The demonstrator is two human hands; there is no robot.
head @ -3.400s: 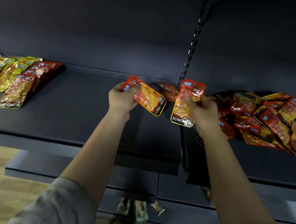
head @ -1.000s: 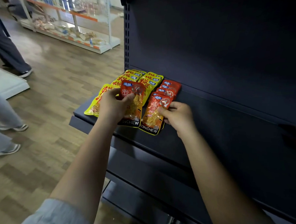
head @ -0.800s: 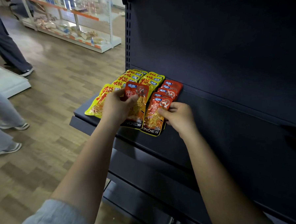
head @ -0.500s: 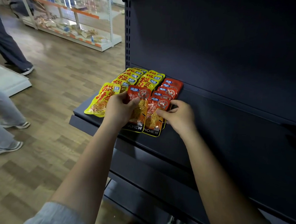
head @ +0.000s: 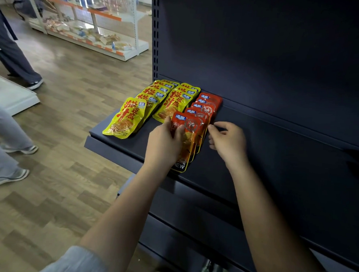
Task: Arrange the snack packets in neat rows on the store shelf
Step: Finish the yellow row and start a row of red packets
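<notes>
Snack packets: front red packet (head: 188,136) at head of the red row (head: 206,108) on the shelf (head: 256,160), long axis running front to back. Gripped at its left edge by left hand (head: 163,143); right hand (head: 228,140) just beside the row's right edge, fingers loosely curled, holding nothing. Yellow rows (head: 155,105) lying left. Legible: "NEW", end of a cut-off brand word.
</notes>
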